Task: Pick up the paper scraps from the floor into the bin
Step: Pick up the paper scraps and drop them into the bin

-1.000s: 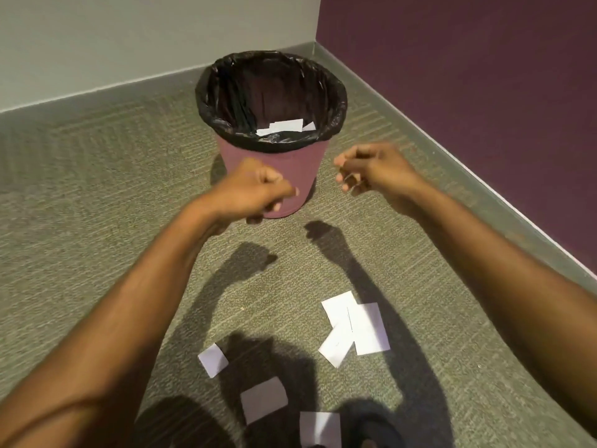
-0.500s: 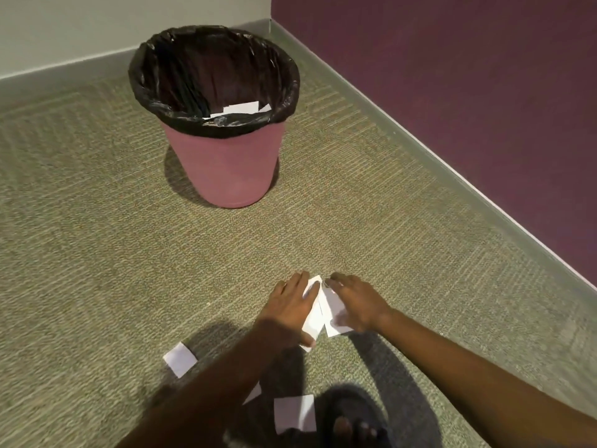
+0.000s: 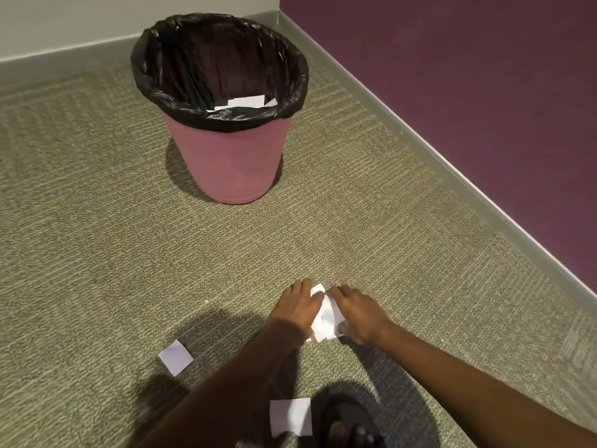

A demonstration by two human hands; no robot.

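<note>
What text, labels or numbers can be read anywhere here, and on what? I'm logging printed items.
None can be read.
Scraps on the carpet, between the hands and in the bin: blank on the sides that show.
Bin and liner: no label visible.

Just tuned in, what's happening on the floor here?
A person is clearing paper scraps off the carpet into a pink bin lined with a black bag, which already has a few scraps inside. Both hands are down on a small cluster of scraps, the left hand and right hand gathering it from either side. Two more scraps lie loose nearby: one to the left, another beside the person's sandalled foot.
</note>
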